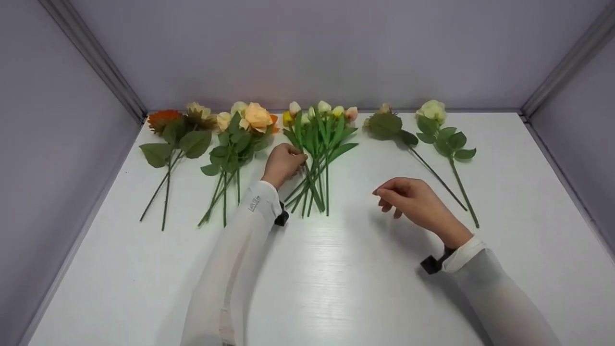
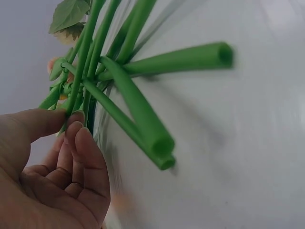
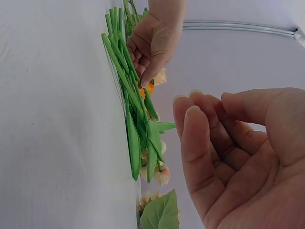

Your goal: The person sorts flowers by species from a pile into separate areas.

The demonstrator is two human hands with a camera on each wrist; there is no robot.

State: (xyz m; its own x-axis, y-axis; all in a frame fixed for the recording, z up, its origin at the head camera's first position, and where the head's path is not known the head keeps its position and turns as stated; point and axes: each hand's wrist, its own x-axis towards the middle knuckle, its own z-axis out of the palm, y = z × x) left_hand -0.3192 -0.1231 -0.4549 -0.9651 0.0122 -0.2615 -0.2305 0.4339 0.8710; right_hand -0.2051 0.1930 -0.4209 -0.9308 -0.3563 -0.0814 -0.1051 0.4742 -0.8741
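Observation:
In the head view, a bunch of tulips (image 1: 314, 129) with white, yellow and pink heads lies at the middle of the table, its green stems crossing toward the front. My left hand (image 1: 284, 164) is at the bunch's left side, pinching one tulip stem (image 2: 78, 81) between thumb and fingertips, as the left wrist view shows. The other stems fan out beside it over the white surface. My right hand (image 1: 408, 199) hovers to the right of the tulips, touching nothing, its fingers loosely bent. In the right wrist view its palm and fingers (image 3: 195, 157) hold nothing.
Left of the tulips lie peach and cream roses (image 1: 257, 117), then orange and cream flowers (image 1: 165, 120) at the far left. To the right lie a stem with broad dark leaves (image 1: 386, 125) and a pale green-white rose (image 1: 432, 111). Grey walls (image 1: 326, 53) enclose the white table (image 1: 331, 288).

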